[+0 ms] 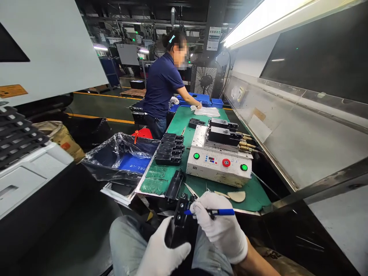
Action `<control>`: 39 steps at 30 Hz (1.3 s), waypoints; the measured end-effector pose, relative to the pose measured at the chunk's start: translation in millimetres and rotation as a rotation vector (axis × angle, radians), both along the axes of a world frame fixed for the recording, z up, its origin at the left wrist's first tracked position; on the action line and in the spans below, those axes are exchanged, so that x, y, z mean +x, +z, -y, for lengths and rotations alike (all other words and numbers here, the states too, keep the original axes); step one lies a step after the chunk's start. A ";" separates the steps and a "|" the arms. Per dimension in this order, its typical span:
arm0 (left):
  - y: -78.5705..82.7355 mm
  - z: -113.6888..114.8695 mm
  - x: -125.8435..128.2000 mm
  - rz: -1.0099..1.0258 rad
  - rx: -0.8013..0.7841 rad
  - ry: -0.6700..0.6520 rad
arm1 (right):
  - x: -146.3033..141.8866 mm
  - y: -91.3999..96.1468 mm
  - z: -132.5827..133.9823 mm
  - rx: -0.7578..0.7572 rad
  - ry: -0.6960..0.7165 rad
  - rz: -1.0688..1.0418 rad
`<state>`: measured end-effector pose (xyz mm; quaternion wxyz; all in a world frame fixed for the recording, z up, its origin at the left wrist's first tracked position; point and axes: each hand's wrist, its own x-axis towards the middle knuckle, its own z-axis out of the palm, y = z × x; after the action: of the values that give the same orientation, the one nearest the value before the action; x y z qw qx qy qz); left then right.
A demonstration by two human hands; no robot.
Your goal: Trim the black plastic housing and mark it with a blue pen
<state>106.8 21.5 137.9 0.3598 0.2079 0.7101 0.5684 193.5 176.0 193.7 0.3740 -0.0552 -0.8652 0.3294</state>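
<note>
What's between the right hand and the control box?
Head view: a pointed metal tool, maybe scissors, and tan flat pieces on the green mat, between right hand and control box.

A white control box (219,163) with two green buttons and a red one sits mid-worktop (156,182), with stacked black parts (170,148) by the left edge. Scissors (190,190) and a beige piece (236,196) lie along the near edge. A person (162,86) in a dark blue shirt stands at the far left corner.
</note>
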 end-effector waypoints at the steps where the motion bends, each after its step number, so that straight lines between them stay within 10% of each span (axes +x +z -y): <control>1: 0.8 -0.5 0.0 -0.001 0.009 0.002 | 0.3 -1.0 2.2 0.018 -0.002 0.002; 22: -21.5 -19.9 -35.3 0.126 0.091 0.256 | 21.9 -29.1 11.4 0.132 0.038 -0.134; 39: 5.2 -31.0 -42.9 0.316 0.372 0.431 | 23.4 -87.6 53.8 0.085 0.141 -0.029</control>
<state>64.0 52.5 143.1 0.2927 0.0241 0.5571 0.7768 216.9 122.2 106.1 0.3646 0.0264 -0.8745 0.3187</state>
